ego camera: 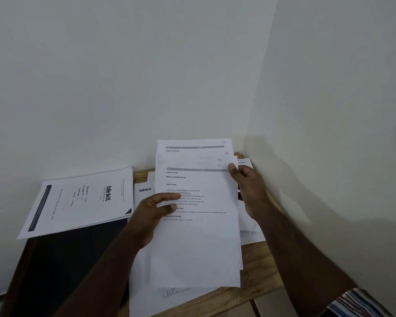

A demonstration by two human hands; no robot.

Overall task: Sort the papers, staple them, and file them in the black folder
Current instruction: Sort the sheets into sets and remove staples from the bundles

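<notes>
Two bare hands hold a fanned sheaf of printed papers (197, 236) above a wooden worktop (256, 271) set into the corner of a pale wall (146, 65). The left hand (150, 216) grips the sheaf's left edge, thumb curled over the front page and the fingers hidden behind it. The right hand (247, 186) pinches the upper right corner, its thumb pressed beside handwritten marks reading S1 and S2. The front sheet is headed "Clean toy mat" and carries the lines "Initial scene setup" and "Task goal"; behind it, staggered upward, show further sheets marked S3 and S4, the rearmost headed "Yogurt Fruit Bowl".

To the left, a black folder (73, 259) lies flat on the worktop, its far end covered by a Blinkit sheet (78, 202) turned sideways. A second Blinkit page (144, 191) peeks out just beside the held sheaf, partly hidden by the left hand. More loose sheets (249, 234) lie on the worktop under and to the right of the sheaf, and another (146, 298) pokes out below it at the near edge. A striped sleeve (357, 303) shows at the lower right. No stapler can be made out.
</notes>
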